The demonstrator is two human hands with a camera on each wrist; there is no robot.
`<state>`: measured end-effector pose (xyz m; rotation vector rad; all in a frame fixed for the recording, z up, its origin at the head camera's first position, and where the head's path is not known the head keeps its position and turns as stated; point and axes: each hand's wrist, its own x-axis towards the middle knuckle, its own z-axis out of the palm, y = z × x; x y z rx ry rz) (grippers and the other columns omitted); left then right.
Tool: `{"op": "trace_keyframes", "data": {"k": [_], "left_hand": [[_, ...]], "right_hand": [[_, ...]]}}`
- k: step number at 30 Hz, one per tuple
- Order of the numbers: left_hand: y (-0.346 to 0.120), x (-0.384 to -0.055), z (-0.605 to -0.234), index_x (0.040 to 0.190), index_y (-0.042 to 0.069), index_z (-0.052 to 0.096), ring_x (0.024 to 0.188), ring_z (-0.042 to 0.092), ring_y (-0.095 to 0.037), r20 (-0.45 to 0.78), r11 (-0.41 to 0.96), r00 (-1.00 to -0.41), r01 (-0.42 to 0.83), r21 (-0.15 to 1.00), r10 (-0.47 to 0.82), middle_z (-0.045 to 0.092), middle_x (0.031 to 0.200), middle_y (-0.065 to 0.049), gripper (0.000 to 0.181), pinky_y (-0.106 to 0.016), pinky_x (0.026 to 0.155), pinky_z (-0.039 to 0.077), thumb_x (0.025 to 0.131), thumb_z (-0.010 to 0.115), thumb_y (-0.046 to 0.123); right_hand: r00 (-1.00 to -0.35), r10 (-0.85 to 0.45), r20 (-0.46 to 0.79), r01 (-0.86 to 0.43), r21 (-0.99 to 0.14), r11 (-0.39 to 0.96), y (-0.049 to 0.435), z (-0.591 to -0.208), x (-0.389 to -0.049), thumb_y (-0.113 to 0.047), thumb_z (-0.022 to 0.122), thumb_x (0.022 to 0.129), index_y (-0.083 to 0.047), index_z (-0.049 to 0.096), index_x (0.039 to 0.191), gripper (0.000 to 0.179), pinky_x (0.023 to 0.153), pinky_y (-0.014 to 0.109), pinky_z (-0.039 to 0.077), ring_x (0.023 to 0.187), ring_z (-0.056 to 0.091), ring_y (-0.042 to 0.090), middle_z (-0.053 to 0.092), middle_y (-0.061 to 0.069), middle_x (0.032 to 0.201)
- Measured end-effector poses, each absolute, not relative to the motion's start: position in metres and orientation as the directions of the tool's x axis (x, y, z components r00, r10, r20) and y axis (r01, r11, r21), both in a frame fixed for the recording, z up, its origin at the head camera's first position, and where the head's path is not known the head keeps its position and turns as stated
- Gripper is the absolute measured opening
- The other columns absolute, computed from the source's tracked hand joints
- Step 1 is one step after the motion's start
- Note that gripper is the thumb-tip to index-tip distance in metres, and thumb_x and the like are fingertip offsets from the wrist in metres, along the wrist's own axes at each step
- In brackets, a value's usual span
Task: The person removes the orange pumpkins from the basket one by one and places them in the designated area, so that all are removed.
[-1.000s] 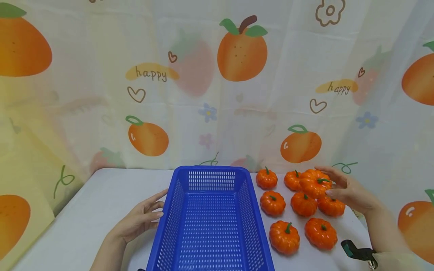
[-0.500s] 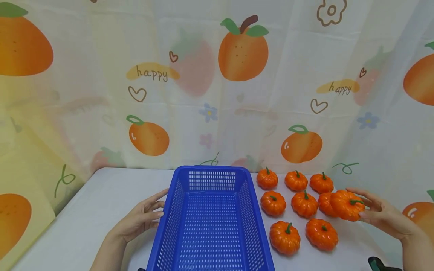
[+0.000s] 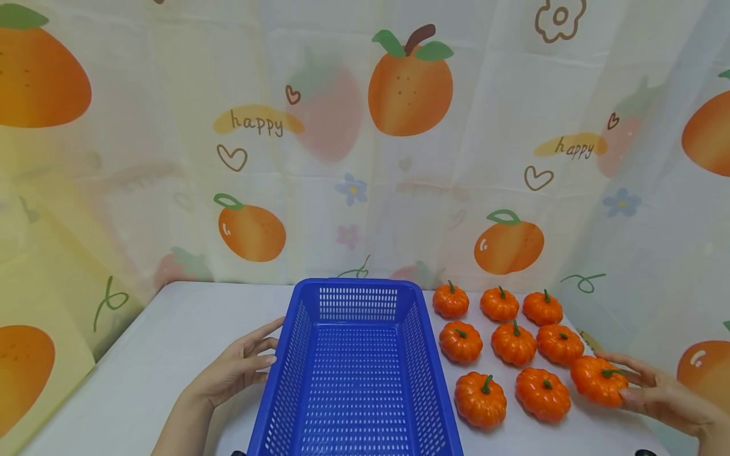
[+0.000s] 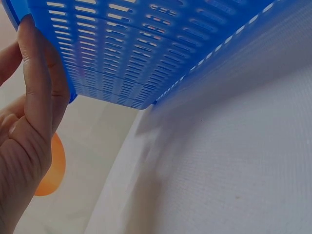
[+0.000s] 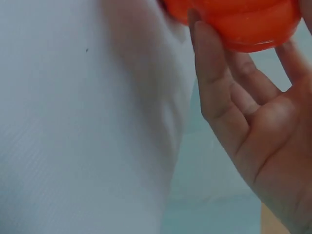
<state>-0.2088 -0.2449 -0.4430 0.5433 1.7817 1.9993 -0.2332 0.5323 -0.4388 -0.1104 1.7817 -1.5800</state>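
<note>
My right hand (image 3: 664,396) grips a small orange pumpkin (image 3: 595,380) with a green stem, at the right side of the table. In the right wrist view, thumb and fingers hold the pumpkin (image 5: 248,24) from its sides, just above the white surface. Several matching pumpkins stand in rows to its left, such as a front one (image 3: 543,394) and a middle one (image 3: 514,344). A blue perforated basket (image 3: 424,354) stands in the centre with nothing in it. Against its left outer wall rest the loosely extended fingers of my left hand (image 3: 236,367).
The white table (image 3: 142,373) runs under everything, its right edge passing close to my right hand. Behind hangs a pale curtain (image 3: 331,209) printed with fruit. The pumpkin rows sit close along the basket's right wall.
My right hand has carried its pumpkin right and toward the front, from above the back rows to beside the front row. The left hand and basket stay in place.
</note>
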Motion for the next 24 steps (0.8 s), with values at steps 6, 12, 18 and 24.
{"op": "trace_keyframes", "data": {"k": [6,12,18,24], "left_hand": [[-0.245,-0.210,-0.443,0.159,0.011,0.012,0.097,0.066,-0.007,0.020,-0.100,-0.844,-0.039,0.994,0.535,0.059,0.116,0.004,0.069,-0.026,0.082,0.059,0.100,0.046,0.003],[-0.246,-0.209,-0.443,0.159,0.011,0.012,0.096,0.066,-0.006,0.027,-0.113,-0.838,-0.042,0.993,0.545,0.059,0.116,0.005,0.069,-0.024,0.081,0.059,0.100,0.045,0.002],[-0.245,-0.210,-0.444,0.159,0.012,0.012,0.096,0.066,-0.006,0.029,-0.109,-0.838,-0.037,0.993,0.545,0.059,0.116,0.005,0.069,-0.026,0.082,0.059,0.100,0.045,0.002],[-0.245,-0.211,-0.443,0.159,0.012,0.013,0.096,0.066,-0.007,0.018,-0.096,-0.845,-0.040,0.995,0.535,0.059,0.115,0.005,0.070,-0.027,0.083,0.060,0.099,0.047,0.003]], "right_hand": [[-0.695,-0.553,-0.459,0.422,-0.884,0.203,0.534,-0.449,-0.233,-0.008,0.036,0.105,-0.054,0.060,0.115,0.053,0.100,0.041,0.055,0.108,0.055,0.003,0.050,-0.030,0.114],[-0.646,-0.618,-0.448,0.445,-0.879,0.172,0.535,-0.453,-0.235,-0.006,0.033,0.105,-0.051,0.060,0.120,0.054,0.101,0.038,0.054,0.111,0.056,0.003,0.051,-0.027,0.118],[-0.655,-0.582,-0.482,0.426,-0.872,0.243,0.537,-0.454,-0.236,-0.007,0.034,0.105,-0.046,0.059,0.127,0.051,0.103,0.048,0.050,0.113,0.054,0.005,0.051,-0.025,0.123],[-0.703,-0.489,-0.517,0.373,-0.853,0.366,0.540,-0.453,-0.235,-0.013,0.040,0.104,-0.049,0.054,0.133,0.049,0.102,0.063,0.045,0.118,0.050,0.015,0.048,-0.013,0.134]]}}
